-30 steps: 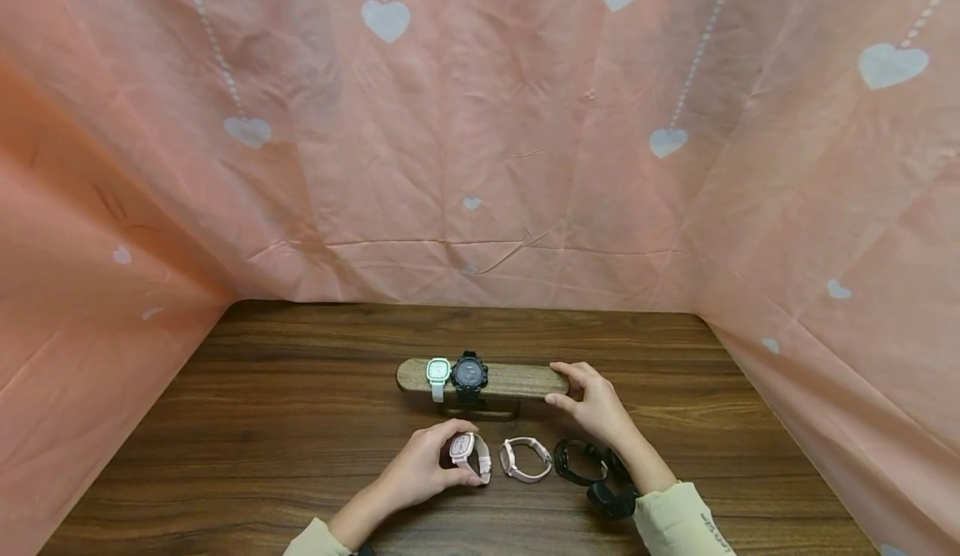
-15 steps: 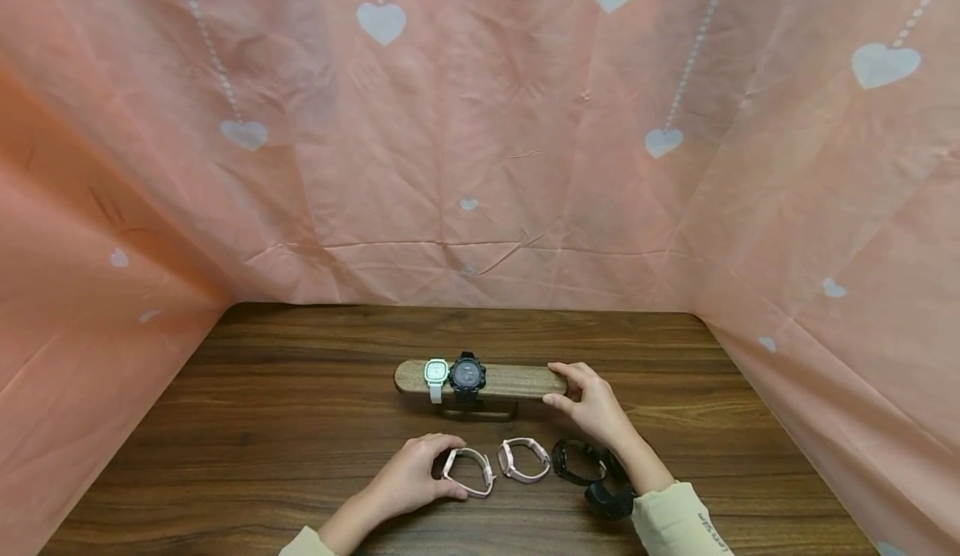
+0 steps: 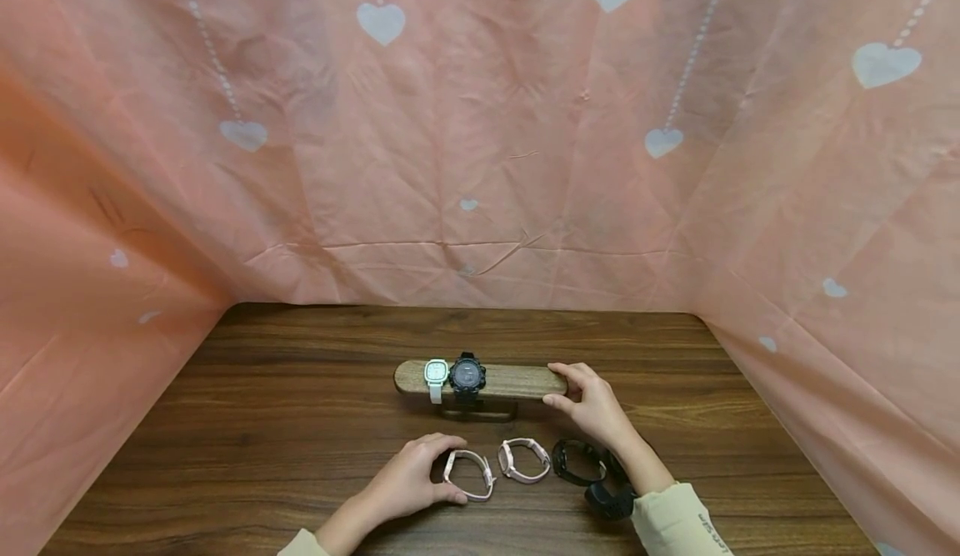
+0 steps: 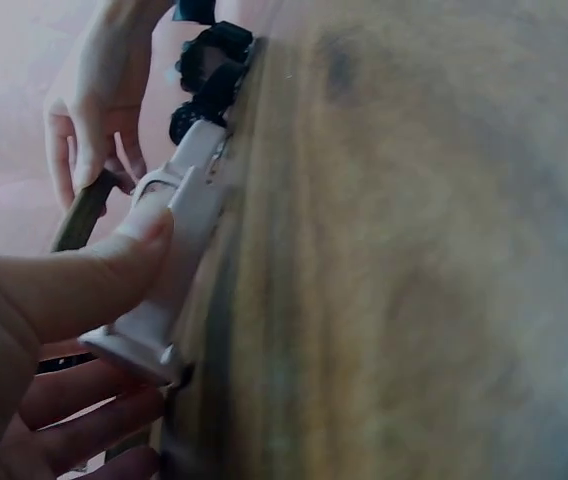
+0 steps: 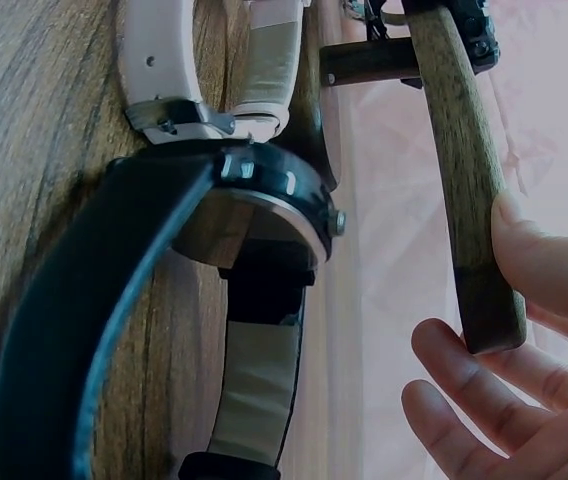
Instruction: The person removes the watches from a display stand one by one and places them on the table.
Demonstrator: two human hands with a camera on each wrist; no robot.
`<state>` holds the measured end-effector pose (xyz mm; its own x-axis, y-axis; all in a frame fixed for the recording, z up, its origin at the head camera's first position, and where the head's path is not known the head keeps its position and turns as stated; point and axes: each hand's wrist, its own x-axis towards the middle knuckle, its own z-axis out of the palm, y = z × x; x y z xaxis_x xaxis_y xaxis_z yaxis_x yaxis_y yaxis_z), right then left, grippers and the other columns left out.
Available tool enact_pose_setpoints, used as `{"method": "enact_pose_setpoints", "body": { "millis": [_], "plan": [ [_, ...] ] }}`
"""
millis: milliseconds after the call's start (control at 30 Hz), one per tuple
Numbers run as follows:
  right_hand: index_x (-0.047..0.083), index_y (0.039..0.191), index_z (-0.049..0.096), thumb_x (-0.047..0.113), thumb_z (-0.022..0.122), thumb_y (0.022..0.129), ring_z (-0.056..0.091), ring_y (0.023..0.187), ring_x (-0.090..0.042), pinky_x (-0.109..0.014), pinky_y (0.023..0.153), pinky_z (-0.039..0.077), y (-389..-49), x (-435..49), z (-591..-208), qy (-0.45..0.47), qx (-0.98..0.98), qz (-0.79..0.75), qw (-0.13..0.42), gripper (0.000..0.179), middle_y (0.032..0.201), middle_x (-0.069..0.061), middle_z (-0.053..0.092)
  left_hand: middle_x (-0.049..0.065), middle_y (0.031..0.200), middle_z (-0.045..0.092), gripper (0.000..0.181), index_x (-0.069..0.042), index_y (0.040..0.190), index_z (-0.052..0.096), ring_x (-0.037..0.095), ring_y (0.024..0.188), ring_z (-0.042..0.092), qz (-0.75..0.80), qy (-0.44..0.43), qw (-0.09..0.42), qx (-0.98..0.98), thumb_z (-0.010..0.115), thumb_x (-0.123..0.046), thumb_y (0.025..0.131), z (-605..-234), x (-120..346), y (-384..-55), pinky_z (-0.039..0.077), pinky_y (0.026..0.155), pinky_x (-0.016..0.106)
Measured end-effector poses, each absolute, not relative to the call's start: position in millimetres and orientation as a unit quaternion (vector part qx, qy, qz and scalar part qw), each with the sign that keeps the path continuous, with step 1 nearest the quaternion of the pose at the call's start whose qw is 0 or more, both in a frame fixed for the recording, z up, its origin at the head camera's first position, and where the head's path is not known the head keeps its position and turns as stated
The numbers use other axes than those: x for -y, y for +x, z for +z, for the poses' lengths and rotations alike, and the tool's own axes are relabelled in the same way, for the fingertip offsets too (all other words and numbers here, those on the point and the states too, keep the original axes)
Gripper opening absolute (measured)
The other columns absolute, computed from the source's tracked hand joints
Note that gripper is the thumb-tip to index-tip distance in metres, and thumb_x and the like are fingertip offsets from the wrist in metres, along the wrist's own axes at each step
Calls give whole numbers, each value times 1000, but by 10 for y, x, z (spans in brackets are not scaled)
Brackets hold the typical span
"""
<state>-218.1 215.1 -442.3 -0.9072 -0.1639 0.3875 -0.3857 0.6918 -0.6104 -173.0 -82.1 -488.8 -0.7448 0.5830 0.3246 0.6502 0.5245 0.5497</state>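
Note:
My left hand (image 3: 405, 479) pinches a pale pink wristwatch (image 3: 487, 479) on its face side, thumb near and index finger far. The watch stands on its edge on the table, its strap closed in a loop. The left wrist view has the thumb lying along the pink strap (image 4: 196, 225). With thumb and fingers, my right hand (image 3: 596, 406) grips the right end of a wooden watch stand (image 3: 517, 379). A mint-green watch (image 3: 436, 374) and a chunky black watch (image 3: 468, 375) are strapped round the bar's left part.
Right of the held watch lies a second pink watch (image 3: 527, 478), then a black watch (image 3: 577, 479). Another black watch (image 3: 609, 502) sits by the right forearm, partly hidden. A pink curtain with hearts (image 3: 480, 164) encloses the wooden table (image 3: 300, 373).
My left hand has shifted slightly left and turned the pink watch, so its face no longer shows in the head view. The right hand keeps its grip on the stand.

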Motion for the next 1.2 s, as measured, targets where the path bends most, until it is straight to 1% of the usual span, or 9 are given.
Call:
{"method": "enact_pose_setpoints", "body": {
  "millis": [100, 267, 433, 600, 733, 933, 1000, 1100, 1200],
  "plan": [
    [3, 115, 64, 10, 80, 70, 50, 72, -14, -27, 62, 43, -2178, -2155, -4428, 151, 906, 363, 154, 48, 95, -4, 60, 0, 113, 61, 62, -6, 117, 60, 17, 105, 57, -351, -352, 45, 867, 77, -43, 71, -4847, 856, -1743, 46, 88, 35],
    [2, 115, 64, 10, 80, 71, 50, 73, -14, -27, 63, 43, -2180, -2159, -4436, 151, 906, 364, 154, 48, 96, -4, 60, 2, 114, 61, 55, -6, 118, 60, 19, 105, 57, -379, -332, 49, 862, 76, -36, 75, -4782, 928, -1786, 46, 88, 37],
    [2, 116, 64, 10, 80, 71, 51, 74, -15, -28, 64, 43, -2183, -2156, -4437, 152, 906, 365, 152, 48, 97, -4, 60, 5, 111, 62, 50, -4, 116, 61, 21, 102, 58, -404, -306, 77, 859, 75, -33, 78, -4744, 1023, -1833, 47, 86, 38],
    [2, 115, 64, 10, 80, 71, 52, 74, -17, -28, 64, 44, -2185, -2155, -4440, 152, 904, 369, 152, 48, 97, -4, 60, 3, 110, 63, 46, -4, 114, 62, 24, 98, 62, -436, -291, 110, 844, 75, -30, 78, -4683, 1118, -1856, 49, 84, 38],
    [2, 115, 64, 9, 80, 71, 53, 74, -18, -29, 64, 44, -2185, -2155, -4441, 153, 904, 370, 152, 48, 96, -4, 60, 5, 105, 63, 38, -3, 110, 63, 26, 94, 63, -457, -297, 150, 825, 76, -20, 78, -4628, 1173, -1890, 51, 80, 38],
    [2, 115, 64, 9, 80, 71, 52, 74, -16, -27, 63, 44, -2187, -2153, -4441, 154, 903, 371, 152, 48, 97, -4, 60, 4, 100, 65, 31, -4, 103, 66, 18, 93, 61, -427, -293, 255, 817, 78, -11, 75, -4599, 1219, -1980, 52, 74, 35],
    [2, 115, 64, 9, 80, 71, 52, 74, -15, -27, 63, 44, -2188, -2153, -4440, 153, 903, 372, 152, 48, 97, -4, 60, 3, 99, 65, 31, -4, 102, 66, 17, 93, 61, -427, -286, 276, 812, 78, -10, 75, -4591, 1220, -2004, 51, 73, 34],
    [2, 115, 64, 10, 80, 71, 52, 74, -15, -27, 63, 44, -2189, -2153, -4439, 153, 903, 371, 151, 48, 97, -5, 60, 5, 99, 64, 36, -3, 105, 65, 19, 91, 60, -431, -272, 294, 808, 79, -13, 74, -4583, 1213, -2045, 50, 71, 35],
    [2, 116, 64, 10, 80, 71, 52, 74, -15, -27, 63, 44, -2191, -2155, -4438, 152, 904, 370, 150, 48, 97, -4, 60, 6, 104, 61, 48, -3, 112, 62, 20, 92, 58, -426, -253, 302, 814, 81, -21, 72, -4579, 1198, -2090, 47, 72, 36]
  ]
}}
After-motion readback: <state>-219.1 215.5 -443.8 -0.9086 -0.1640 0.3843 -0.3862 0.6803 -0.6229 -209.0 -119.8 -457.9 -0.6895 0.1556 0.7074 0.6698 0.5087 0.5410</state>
